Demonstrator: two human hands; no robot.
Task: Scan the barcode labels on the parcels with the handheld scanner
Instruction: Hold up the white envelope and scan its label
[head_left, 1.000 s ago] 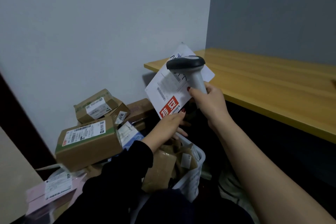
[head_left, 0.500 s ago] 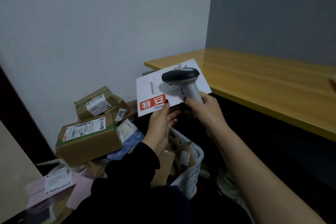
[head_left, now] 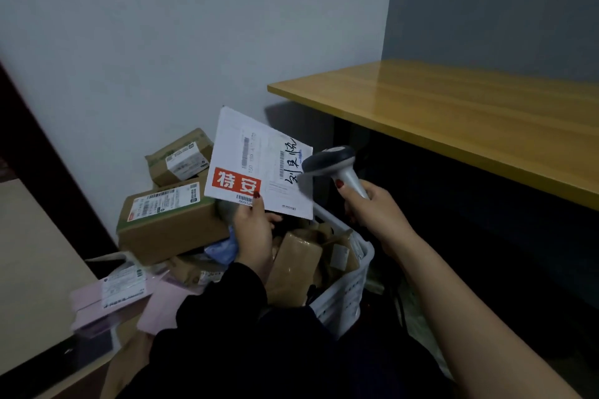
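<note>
head view: our left hand (head_left: 251,230) fingers pinch the flat white envelope parcel (head_left: 259,165) centre frame; right hand (head_left: 372,207) grips the grey handheld scanner (head_left: 330,162), touching the parcel's right edge.

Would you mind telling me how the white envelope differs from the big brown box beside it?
The envelope is flat, thin and white with a red block; the box is bulky brown cardboard. The envelope is held up in the left hand; the box rests on the pile. Both carry printed barcode labels.
</note>
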